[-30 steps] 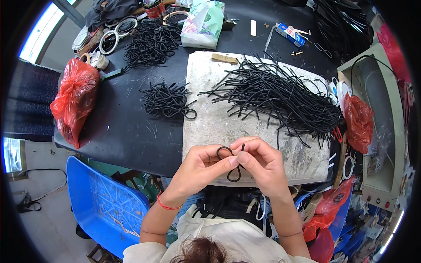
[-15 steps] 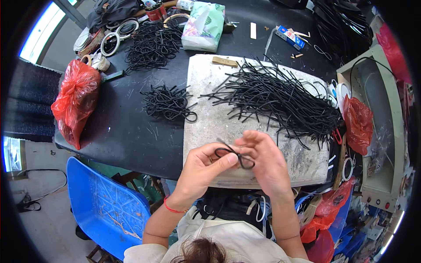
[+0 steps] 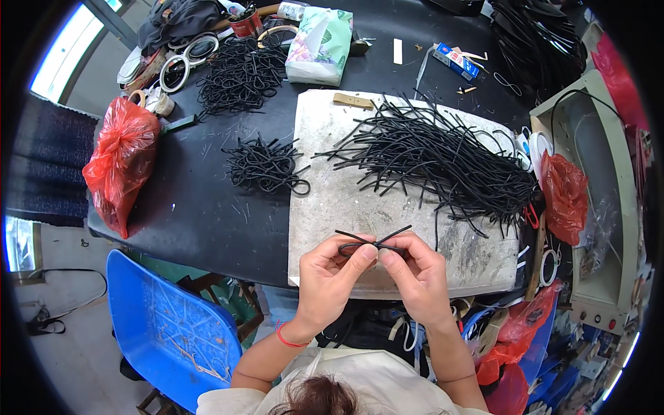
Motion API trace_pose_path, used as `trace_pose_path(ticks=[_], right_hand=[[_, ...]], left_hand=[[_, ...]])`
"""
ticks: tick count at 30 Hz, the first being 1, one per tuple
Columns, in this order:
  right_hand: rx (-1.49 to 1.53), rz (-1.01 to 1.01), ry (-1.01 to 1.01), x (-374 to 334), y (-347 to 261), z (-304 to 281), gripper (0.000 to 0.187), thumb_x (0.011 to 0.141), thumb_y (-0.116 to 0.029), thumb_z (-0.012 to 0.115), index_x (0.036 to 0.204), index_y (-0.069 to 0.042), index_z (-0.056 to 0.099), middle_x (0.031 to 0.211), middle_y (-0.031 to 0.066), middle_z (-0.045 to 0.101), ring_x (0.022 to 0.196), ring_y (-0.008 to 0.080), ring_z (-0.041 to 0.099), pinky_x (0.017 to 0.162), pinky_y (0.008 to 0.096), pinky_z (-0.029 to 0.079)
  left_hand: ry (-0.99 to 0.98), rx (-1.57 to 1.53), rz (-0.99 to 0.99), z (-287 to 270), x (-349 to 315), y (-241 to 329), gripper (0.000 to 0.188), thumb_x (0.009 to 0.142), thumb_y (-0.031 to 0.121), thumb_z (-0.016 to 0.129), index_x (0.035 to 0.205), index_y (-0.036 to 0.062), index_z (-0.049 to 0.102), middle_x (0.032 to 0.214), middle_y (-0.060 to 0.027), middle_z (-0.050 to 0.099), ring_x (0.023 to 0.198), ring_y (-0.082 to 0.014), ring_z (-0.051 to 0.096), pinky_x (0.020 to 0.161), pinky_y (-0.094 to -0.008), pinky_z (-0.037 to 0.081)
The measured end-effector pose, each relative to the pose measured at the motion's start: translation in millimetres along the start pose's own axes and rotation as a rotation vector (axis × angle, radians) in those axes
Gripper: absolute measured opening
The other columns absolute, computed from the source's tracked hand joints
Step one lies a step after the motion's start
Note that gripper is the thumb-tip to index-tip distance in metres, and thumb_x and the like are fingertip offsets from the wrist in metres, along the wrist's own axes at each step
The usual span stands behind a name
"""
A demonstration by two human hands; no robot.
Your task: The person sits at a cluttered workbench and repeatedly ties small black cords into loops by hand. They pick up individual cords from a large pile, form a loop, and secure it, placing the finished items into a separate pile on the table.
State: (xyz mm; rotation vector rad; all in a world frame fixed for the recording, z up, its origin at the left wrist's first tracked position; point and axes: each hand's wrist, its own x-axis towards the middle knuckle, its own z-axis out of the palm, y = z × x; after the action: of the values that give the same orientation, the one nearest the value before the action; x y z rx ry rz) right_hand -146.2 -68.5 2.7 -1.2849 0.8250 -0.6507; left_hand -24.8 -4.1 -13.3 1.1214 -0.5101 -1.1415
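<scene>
A thin black cord (image 3: 397,232), bent into loops with its two ends crossing and sticking out, is pinched between both my hands over the pale board (image 3: 325,207). My left hand (image 3: 330,273) grips it with thumb and fingers at the crossing. From the other side, my right hand (image 3: 416,277) closes on the same spot, the thumbs nearly touching. Beyond my hands, a large heap of loose straight black cords (image 3: 443,152) covers the board's far right. To the left, a smaller pile of looped black cords (image 3: 266,164) lies on the black table (image 3: 207,200).
Another pile of looped cords (image 3: 238,76) sits farther back, by a tissue pack (image 3: 319,48). A red plastic bag (image 3: 123,155) stands at the table's left edge. Below it is a blue plastic chair (image 3: 173,318). A metal frame (image 3: 588,200) borders the right side.
My right hand, blurred and open before, has come in to pinch the cord beside my left thumb. Both cord ends now point outward in a crossed shape.
</scene>
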Motion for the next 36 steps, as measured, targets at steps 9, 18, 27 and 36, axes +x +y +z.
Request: trace_pose_path(ticks=[9, 18, 27, 36], right_hand=[[-0.056, 0.024, -0.055, 4, 6, -4, 0.012, 0.085, -0.004, 0.053, 0.093, 0.005, 0.055, 0.087, 0.0056, 0.054, 0.077, 0.008, 0.05, 0.067, 0.0202, 0.04], [0.041, 0.087, -0.026, 5, 13, 0, 0.015, 0.088, -0.01, 0.051, 0.096, 0.001, 0.057, 0.085, 0.0039, 0.055, 0.071, 0.0047, 0.047, 0.062, 0.0188, 0.039], [0.093, 0.115, 0.049, 13, 7, 2, 0.017, 0.089, -0.017, 0.049, 0.086, -0.002, 0.057, 0.07, -0.0005, 0.054, 0.061, 0.0038, 0.046, 0.056, 0.017, 0.037], [-0.775, -0.417, 0.512, 21, 2, -48, 0.014, 0.078, -0.006, 0.061, 0.091, -0.001, 0.059, 0.076, 0.0091, 0.055, 0.063, 0.0185, 0.055, 0.056, 0.0272, 0.044]], left_hand=[[0.007, -0.014, -0.084, -5, 3, -3, 0.017, 0.083, 0.008, 0.06, 0.096, -0.0037, 0.058, 0.084, -0.0066, 0.061, 0.074, -0.0089, 0.057, 0.068, -0.0211, 0.048], [0.017, -0.041, -0.089, -6, 7, -2, 0.017, 0.084, 0.009, 0.058, 0.095, -0.0032, 0.058, 0.083, -0.0061, 0.061, 0.075, -0.0092, 0.058, 0.069, -0.0216, 0.048], [0.008, -0.039, -0.146, -10, 8, 4, 0.016, 0.085, 0.008, 0.056, 0.096, -0.0037, 0.057, 0.085, -0.0081, 0.061, 0.076, -0.0114, 0.059, 0.07, -0.0238, 0.048], [0.471, 0.899, 0.401, -81, 46, 35, 0.015, 0.079, 0.01, 0.062, 0.09, -0.0005, 0.06, 0.085, -0.004, 0.057, 0.076, -0.0107, 0.049, 0.067, -0.0234, 0.039]])
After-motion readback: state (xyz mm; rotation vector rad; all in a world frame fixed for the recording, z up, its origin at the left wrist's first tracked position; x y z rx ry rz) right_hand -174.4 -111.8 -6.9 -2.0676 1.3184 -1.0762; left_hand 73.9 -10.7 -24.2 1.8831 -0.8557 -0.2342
